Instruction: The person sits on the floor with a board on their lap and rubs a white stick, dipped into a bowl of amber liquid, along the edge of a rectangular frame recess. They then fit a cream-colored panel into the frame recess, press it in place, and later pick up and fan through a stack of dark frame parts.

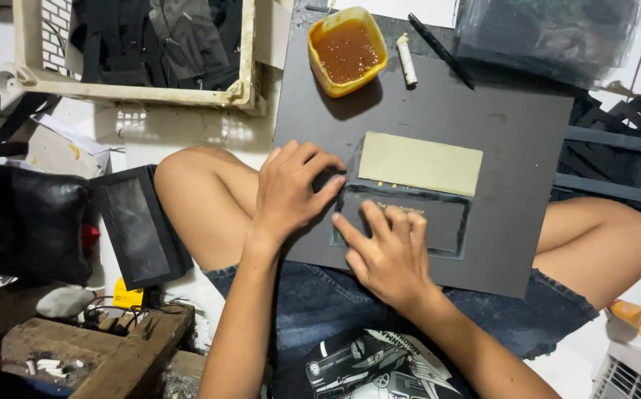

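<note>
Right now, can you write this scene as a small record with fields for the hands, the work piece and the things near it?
left hand: presses on left end of the black piece
right hand: flat on the black piece, fingers spread
black piece: lies on a dark board
dark board: rests on the person's lap
tan card: just above the black piece
yellow tub: holds brown liquid, at board top
black pen: right of tub

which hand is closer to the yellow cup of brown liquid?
Left. The left hand presses the dark board below the yellow cup, slightly left of it. The right hand lies lower on the dark rectangular piece, nearer the body.
</note>
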